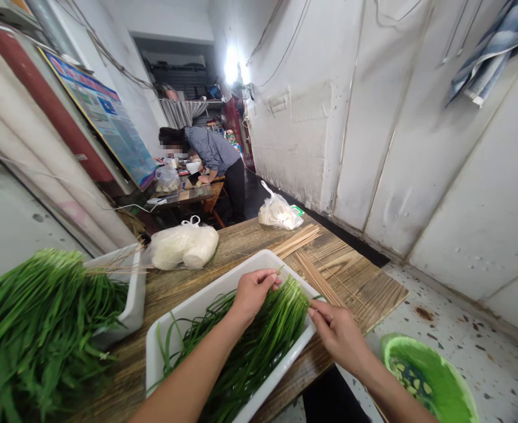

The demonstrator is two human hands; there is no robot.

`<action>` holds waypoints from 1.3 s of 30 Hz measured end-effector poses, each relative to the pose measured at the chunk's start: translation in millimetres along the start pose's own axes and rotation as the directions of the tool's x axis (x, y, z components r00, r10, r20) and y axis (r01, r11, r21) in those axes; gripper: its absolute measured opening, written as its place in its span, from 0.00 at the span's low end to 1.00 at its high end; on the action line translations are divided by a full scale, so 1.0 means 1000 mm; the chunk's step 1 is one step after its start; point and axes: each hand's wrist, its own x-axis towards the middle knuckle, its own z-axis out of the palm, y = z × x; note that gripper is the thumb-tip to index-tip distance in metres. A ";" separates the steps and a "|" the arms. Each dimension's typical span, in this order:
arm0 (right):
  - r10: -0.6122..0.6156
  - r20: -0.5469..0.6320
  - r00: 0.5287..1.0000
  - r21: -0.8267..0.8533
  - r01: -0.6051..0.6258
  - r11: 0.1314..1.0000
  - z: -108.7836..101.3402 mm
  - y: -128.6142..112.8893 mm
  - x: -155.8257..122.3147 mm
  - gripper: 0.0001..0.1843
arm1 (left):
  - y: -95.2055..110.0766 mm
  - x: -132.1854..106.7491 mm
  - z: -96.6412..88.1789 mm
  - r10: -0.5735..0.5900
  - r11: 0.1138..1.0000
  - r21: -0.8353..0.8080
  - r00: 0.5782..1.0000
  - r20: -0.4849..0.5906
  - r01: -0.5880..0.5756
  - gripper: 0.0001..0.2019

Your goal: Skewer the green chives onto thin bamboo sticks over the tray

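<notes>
While both hands work over the white tray (171,320) on the wooden table (365,288), left hand (252,292) pinches one green chive leaf | right hand (338,332) fingertips closed on the cut ends of the chives (259,341) lying in the tray | bamboo skewers (305,252) beyond | green bowl (430,382) lower right.

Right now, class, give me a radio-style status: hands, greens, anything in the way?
Left hand pinching stalk tips, right hand at the cut ends. Greens lying in white tray. Skewers beside tray, none blocking.
</notes>
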 end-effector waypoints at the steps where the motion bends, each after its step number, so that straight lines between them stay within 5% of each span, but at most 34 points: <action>1: 0.001 -0.002 1.000 -0.002 -0.001 1.000 0.000 0.000 0.000 0.14 | 0.000 0.000 0.000 0.002 1.000 0.006 1.000 -0.001 -0.002 0.14; 9: 0.001 -0.020 1.000 -0.047 -0.001 0.999 0.001 -0.001 0.000 0.14 | -0.002 -0.001 -0.002 0.064 0.992 0.108 0.997 0.048 -0.069 0.13; 13: -0.006 -0.044 0.999 -0.100 0.002 0.995 0.003 -0.002 -0.001 0.14 | 0.006 -0.007 -0.006 0.173 0.944 0.252 0.969 0.178 -0.214 0.11; 16: -0.020 -0.057 0.998 -0.098 0.015 0.995 0.004 -0.002 -0.003 0.13 | 0.012 -0.006 -0.015 0.146 0.927 0.295 0.947 0.286 -0.232 0.12; 19: -0.030 -0.069 0.997 -0.074 0.025 0.997 0.004 0.002 -0.007 0.13 | 0.008 0.001 -0.026 0.153 0.882 0.418 0.972 0.178 -0.216 0.12; 22: -0.035 -0.087 0.996 -0.064 0.030 0.998 0.003 0.009 -0.014 0.14 | -0.005 0.010 -0.033 0.215 0.734 0.653 0.976 0.040 -0.188 0.12; 28: -0.041 -0.086 0.995 -0.041 0.038 0.998 0.002 0.017 -0.021 0.14 | -0.030 0.022 -0.034 0.126 0.453 0.871 0.981 0.149 -0.190 0.09; 39: -0.047 -0.084 0.995 -0.029 0.045 0.999 0.004 0.015 -0.015 0.14 | -0.032 0.023 -0.025 0.158 0.411 0.901 0.984 0.081 -0.140 0.07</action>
